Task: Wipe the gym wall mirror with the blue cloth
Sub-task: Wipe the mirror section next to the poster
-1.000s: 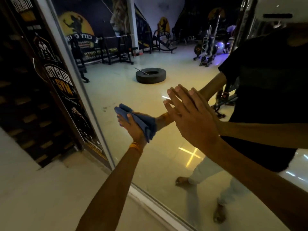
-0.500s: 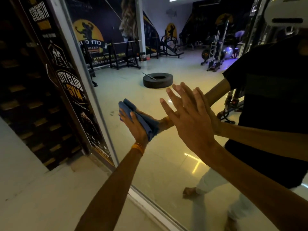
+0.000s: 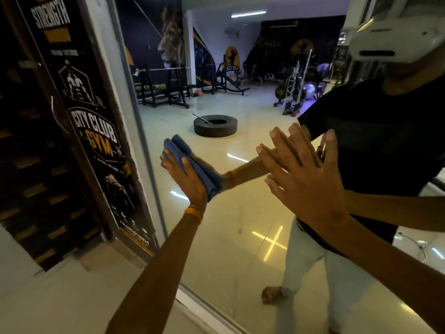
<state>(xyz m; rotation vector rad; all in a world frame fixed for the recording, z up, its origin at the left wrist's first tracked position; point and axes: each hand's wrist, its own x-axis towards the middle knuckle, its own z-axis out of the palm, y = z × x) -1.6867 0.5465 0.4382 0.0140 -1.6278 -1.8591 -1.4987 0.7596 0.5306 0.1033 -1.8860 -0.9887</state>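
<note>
It is dim around me; the brightest thing is a ceiling tube light (image 3: 248, 14) reflected in the mirror (image 3: 216, 237), with a yellow cross of glare (image 3: 272, 242) lower on the glass. My right hand (image 3: 305, 184) looks dark and slightly soft. The wide lens bends the mirror frame (image 3: 138, 141) and the poster (image 3: 96, 141) at the left edge.

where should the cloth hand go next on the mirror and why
Probably slide the left hand with the blue cloth down and rightward: it is pressed flat on the mirror close to its left frame, so most glass lies that way. The right hand is spread open further right.
</note>
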